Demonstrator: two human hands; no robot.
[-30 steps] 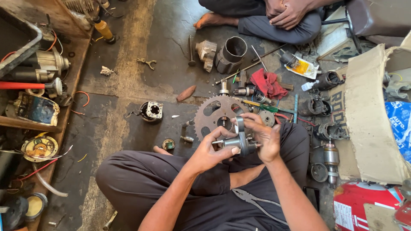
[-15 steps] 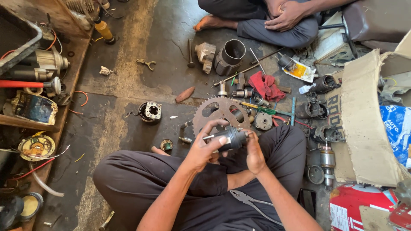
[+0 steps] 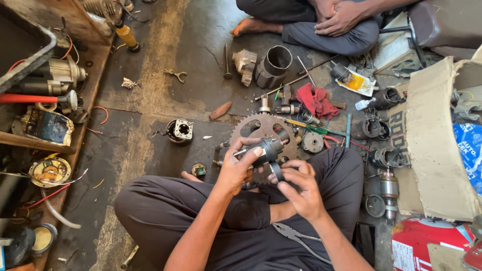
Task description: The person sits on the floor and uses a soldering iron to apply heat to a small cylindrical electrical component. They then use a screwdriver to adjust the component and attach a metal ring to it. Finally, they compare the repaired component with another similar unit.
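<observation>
— Motor part (image 3: 266,150), dark and cylindrical, above my lap: who has it?

— I do. My left hand (image 3: 236,170) closes around its body, thumb on top. My right hand (image 3: 298,185) pinches a black ring (image 3: 276,172) just beneath it, fingertips nearly together.

— And around you?

— A toothed sprocket (image 3: 251,131) lies on the floor just behind the part, a red rag (image 3: 315,100) beyond. Pliers (image 3: 296,236) rest on my lap. Another person's clasped hands (image 3: 336,15) sit opposite.
</observation>
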